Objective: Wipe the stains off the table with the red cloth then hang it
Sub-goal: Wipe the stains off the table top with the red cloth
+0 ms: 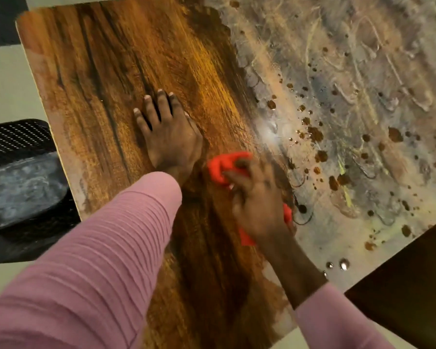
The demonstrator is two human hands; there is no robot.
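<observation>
Head camera: the red cloth point(226, 168) lies bunched on the table point(98, 71), at the line where clean brown wood meets a grey, smeared area. Its middle is hidden under the right hand point(258, 197). One red fold shows beyond the fingertips and smaller bits show at the wrist side, so its long axis seems to run away from the person, roughly along the wood grain and tilted a little to the left at the far end. The right hand lies on top of the cloth with fingers curled down into it, gripping it against the tabletop; the hand is blurred. Just to its left, the left hand point(167, 132) rests flat on the clean wood, fingers straight and spread, holding nothing. Both arms wear pink ribbed sleeves point(106, 260). To the right of the cloth, brown stains point(315, 134) dot the smeared surface, some near the cloth, many well apart. A black mesh chair point(18, 137) stands beyond the table's left edge, and a dark wooden surface point(413, 285) fills the lower right corner.
</observation>
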